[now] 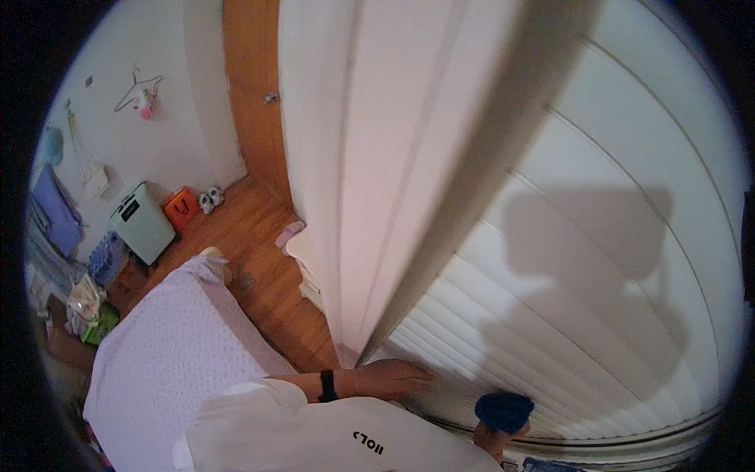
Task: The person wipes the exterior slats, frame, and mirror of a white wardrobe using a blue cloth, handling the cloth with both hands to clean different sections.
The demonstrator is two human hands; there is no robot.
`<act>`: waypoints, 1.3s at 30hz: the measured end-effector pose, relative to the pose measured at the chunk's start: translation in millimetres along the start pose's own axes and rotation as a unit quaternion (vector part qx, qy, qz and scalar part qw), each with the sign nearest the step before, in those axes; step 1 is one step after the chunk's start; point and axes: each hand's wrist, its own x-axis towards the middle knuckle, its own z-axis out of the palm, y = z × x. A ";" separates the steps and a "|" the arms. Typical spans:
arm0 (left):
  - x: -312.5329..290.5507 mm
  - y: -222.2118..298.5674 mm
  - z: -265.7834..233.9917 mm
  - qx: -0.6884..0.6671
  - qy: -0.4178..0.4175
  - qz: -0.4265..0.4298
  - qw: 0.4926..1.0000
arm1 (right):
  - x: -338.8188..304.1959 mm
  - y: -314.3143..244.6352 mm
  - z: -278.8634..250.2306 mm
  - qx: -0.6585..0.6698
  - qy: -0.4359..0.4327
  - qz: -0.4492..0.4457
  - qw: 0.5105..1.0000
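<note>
My left hand (pixel 397 379), with a black band on its wrist, stretches out flat near the foot of a tall white panel (pixel 385 118). Its fingers are extended and hold nothing; whether they touch the surface I cannot tell. My right hand (pixel 491 440) grips a dark blue cloth (pixel 503 411), bunched up, beside the lower part of a white slatted surface (pixel 440 307). The cloth and the lower edge of the picture hide part of that hand. A large shadow falls across the slats.
A bed with a pale lilac cover (pixel 181 330) stands at the left. Beyond it are a mint suitcase (pixel 143 224), an orange bag (pixel 182 208), shoes (pixel 211 200) and a wooden door (pixel 255 86). A pink slipper (pixel 290 234) rests by the panel.
</note>
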 end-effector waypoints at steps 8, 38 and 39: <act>-48.1 15.3 -14.6 -0.023 0.017 -0.056 0.998 | 14.4 -6.5 20.0 0.120 -0.095 -0.054 0.987; -79.9 27.0 -148.2 0.133 0.202 -0.092 0.966 | 99.3 -169.6 80.3 0.468 -0.459 -0.101 0.749; -82.3 22.9 -158.2 0.133 0.199 -0.079 0.968 | 93.3 -176.2 88.2 0.462 -0.496 -0.083 0.731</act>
